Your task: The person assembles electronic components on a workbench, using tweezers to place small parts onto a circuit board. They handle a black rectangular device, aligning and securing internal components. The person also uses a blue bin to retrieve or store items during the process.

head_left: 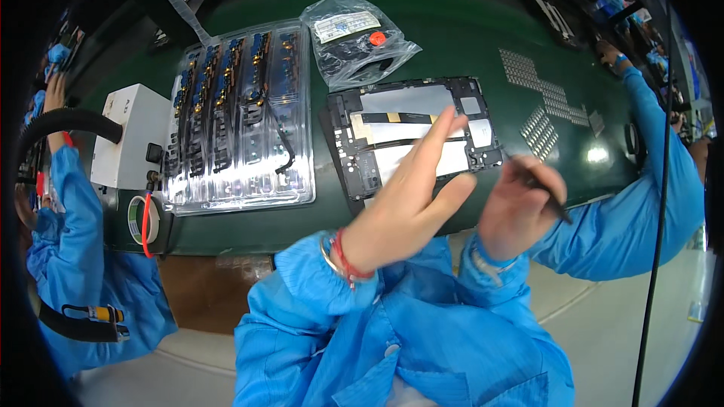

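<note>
An opened tablet housing [411, 152], black-framed with silver battery panels and dark flex cables, lies on the green bench in front of me. My left hand [407, 207] is over its lower middle, fingers stretched out and holding nothing; whether it touches the housing I cannot tell. Beside the housing's lower right corner, my right hand [520, 207] is closed around a slim dark tool [559, 209]. One end of this tool sticks out past the palm; its exact kind is unclear.
To the left stands a clear plastic tray [294, 190] of flex cables, beside a white box [128, 136] with a black hose. A clear bag [351, 49] lies behind the housing, metal sheets [539, 134] to the right. Co-workers' blue sleeves [618, 237] flank me; a tape roll [143, 220] sits left.
</note>
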A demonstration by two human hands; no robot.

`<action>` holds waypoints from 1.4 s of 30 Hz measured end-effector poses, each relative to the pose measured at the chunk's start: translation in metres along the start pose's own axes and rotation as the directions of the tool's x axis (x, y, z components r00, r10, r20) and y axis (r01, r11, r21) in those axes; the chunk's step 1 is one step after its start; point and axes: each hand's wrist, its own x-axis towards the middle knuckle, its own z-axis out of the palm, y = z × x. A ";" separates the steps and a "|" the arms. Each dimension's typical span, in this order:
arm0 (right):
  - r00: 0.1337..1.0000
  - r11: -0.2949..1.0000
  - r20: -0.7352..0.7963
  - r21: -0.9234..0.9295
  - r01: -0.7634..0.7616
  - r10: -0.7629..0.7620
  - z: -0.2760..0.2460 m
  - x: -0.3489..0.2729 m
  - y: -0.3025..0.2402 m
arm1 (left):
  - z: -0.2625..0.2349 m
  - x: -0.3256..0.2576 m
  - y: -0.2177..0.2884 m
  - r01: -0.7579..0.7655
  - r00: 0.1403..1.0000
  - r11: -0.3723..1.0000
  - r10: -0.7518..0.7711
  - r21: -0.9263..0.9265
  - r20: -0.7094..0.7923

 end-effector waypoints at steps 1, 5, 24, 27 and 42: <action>1.000 0.999 -0.005 -0.044 0.007 -0.008 -0.010 0.011 0.000 | -0.003 0.011 -0.010 -0.016 0.996 0.955 -0.010 0.295 0.087; 0.998 0.985 0.061 -0.173 -0.020 0.031 -0.013 0.050 0.011 | 0.031 0.058 -0.069 0.040 0.998 0.594 0.016 0.804 -0.061; 0.716 0.728 0.203 -0.374 -0.574 0.668 -0.020 0.052 0.115 | -0.018 0.021 -0.059 0.045 0.989 0.351 -0.148 0.935 0.008; 0.696 0.713 0.275 -0.516 -0.475 0.663 -0.020 0.055 0.106 | -0.032 0.030 -0.056 0.020 0.994 0.469 -0.106 0.883 0.033; 0.674 0.684 0.436 -0.715 -0.143 0.597 -0.012 0.059 0.096 | -0.030 0.031 -0.065 -0.014 0.995 0.445 -0.082 0.895 0.057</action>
